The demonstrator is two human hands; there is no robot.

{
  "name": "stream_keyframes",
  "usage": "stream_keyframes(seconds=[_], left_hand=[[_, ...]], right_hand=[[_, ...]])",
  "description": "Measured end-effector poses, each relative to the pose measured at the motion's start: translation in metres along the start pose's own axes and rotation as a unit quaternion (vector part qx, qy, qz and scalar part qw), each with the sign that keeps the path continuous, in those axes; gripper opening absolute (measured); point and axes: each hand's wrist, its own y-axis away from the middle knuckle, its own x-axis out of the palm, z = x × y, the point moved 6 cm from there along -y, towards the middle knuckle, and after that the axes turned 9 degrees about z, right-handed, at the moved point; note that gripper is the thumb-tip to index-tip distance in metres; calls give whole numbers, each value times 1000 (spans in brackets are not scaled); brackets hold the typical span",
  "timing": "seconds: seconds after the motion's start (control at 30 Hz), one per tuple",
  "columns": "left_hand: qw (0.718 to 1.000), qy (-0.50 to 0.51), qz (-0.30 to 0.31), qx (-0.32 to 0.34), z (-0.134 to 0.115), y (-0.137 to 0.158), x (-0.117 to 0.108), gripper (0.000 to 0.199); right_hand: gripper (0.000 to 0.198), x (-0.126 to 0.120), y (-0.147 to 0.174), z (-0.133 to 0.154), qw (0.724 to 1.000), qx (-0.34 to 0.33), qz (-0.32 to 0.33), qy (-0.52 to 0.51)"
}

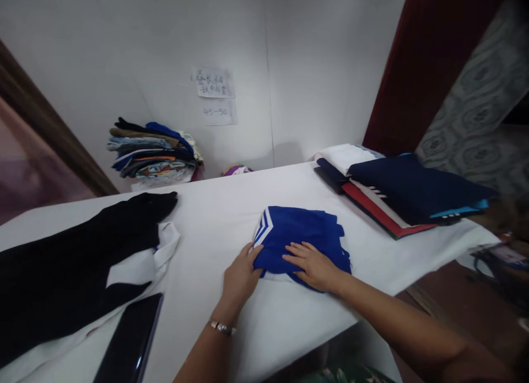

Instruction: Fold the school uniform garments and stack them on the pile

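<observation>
A folded blue garment (pixel 303 228) with white stripes at its upper left corner lies on the white-covered table (pixel 210 234). Its right side shows uneven layered edges, and a bit of white cloth peeks out along the near side. My left hand (pixel 242 275), with a metal bracelet on the wrist, grips the garment's left edge; some of its fingertips are hidden by the cloth. Spread flat on top of the blue cloth, the fingers of my right hand (pixel 312 266) press near its front edge.
Black and white garments (pixel 74 256) spread over the table's left side, beside a dark phone (pixel 132 339). A pile of folded clothes (pixel 155 151) stands at the back left. Navy, red and white folded clothes (pixel 409 187) are stacked at the right. Handwritten paper notes (pixel 215 91) hang on the wall.
</observation>
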Motion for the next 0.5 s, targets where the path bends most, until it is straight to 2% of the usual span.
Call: stream_keyframes(seconds=[0.13, 0.23, 0.37, 0.5], left_hand=[[1000, -17, -6, -4, 2, -2, 0, 57], [1000, -21, -12, -8, 4, -3, 0, 56], [999, -31, -19, -21, 8, -5, -1, 54], [999, -38, -26, -26, 10, -7, 1, 54]], right_hand=[[54, -8, 5, 7, 1000, -4, -13, -11], [65, -9, 11, 17, 999, -41, -26, -12], [63, 7, 17, 17, 997, -69, -23, -10], [58, 20, 23, 9, 996, -59, -64, 12]])
